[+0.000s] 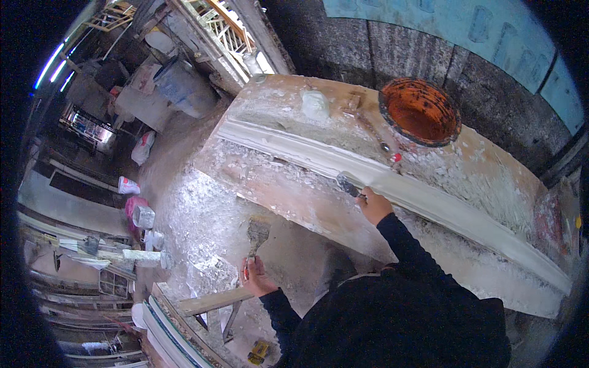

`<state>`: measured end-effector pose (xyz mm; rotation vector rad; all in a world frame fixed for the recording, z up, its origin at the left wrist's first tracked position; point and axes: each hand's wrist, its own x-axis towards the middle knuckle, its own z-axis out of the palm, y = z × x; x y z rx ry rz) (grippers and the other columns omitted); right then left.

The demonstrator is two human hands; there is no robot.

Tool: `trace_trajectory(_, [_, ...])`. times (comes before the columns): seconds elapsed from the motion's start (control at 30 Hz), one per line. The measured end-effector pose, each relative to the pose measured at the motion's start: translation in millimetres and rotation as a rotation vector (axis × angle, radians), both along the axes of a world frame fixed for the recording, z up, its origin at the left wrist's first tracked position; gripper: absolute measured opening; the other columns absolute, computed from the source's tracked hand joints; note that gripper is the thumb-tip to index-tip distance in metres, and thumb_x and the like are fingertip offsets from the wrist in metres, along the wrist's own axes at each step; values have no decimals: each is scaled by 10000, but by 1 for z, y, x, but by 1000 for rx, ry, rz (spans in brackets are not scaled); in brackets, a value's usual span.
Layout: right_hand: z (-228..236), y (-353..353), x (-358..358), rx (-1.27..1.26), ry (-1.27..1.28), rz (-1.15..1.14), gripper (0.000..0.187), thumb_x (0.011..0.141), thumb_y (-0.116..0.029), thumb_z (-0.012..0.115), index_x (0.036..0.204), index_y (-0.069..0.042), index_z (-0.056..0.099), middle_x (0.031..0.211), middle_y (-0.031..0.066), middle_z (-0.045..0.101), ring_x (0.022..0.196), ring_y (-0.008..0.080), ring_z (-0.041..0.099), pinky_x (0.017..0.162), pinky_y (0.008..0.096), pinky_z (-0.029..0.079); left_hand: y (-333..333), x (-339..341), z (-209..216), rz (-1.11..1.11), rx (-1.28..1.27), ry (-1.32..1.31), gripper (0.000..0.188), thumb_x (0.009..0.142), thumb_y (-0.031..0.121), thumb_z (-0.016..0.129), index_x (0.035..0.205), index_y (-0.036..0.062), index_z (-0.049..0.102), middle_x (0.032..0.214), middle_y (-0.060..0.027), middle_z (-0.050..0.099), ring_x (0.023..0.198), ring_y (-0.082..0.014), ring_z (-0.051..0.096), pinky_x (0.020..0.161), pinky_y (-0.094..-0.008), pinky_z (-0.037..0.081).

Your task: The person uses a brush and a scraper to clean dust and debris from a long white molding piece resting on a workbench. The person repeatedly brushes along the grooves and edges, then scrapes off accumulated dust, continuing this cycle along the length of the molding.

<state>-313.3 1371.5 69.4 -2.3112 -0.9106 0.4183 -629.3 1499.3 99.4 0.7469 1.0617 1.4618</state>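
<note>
Passage along the white moulding (396, 183) is open; an orange bucket (420, 111) obstructs behind it.

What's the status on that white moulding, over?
Left hand holds broad scraper. Right hand holds second scraper at near edge of white moulding. Orange bucket sits beyond, not blocking.

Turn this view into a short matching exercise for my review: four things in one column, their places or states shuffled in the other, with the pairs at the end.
Things
1. Orange bucket
2. Left-hand scraper
3. Right-hand scraper
4. Long white moulding

Places and states
A. Blade at the moulding
B. Lying lengthwise along the workbench
C. On the far side of the workbench, its open top in view
D. Seen against the floor, past the workbench's near edge

Pairs: 1-C, 2-D, 3-A, 4-B
</note>
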Motion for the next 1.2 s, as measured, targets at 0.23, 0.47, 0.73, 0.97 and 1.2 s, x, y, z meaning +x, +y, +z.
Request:
trace_trajectory(0.23, [-3,108,-19,14,-41,44,264,795,-315,513,874,-67,473,702,158,592,666,349,574,581,448,433,56,10,-6,-63,-59,-110,254,767,99,599,990,16,508,867,-99,578,762,-226,596,711,-328,499])
trace_trajectory(0.47, [-5,223,-42,79,-102,21,280,784,-320,520,867,-55,482,697,165,587,666,356,566,589,443,431,143,15,-7,-353,-101,-254,150,793,111,552,914,53,486,889,-91,579,818,-258,596,760,-353,485])
trace_trajectory(0.73, [30,215,-35,54,41,2,329,792,-384,508,958,-101,490,695,151,586,687,348,571,600,433,427,213,55,-2,-815,-188,-151,297,807,98,528,1073,-20,465,1006,-132,544,962,-272,543,829,-370,449])
trace_trajectory(0.97, [45,14,-31,353,137,-694,243,817,-260,558,951,-75,472,632,54,553,506,103,516,435,264,409,133,181,-25,-1691,39,85,275,794,134,559,1058,58,543,1022,-70,553,884,-181,525,801,-286,397])
trace_trajectory(1.2, [50,-78,-78,356,163,-1086,252,824,-275,542,965,-82,463,611,32,520,435,88,465,345,218,351,36,244,-42,-1790,669,191,227,759,74,565,984,77,589,978,-95,546,918,-241,497,835,-313,374])
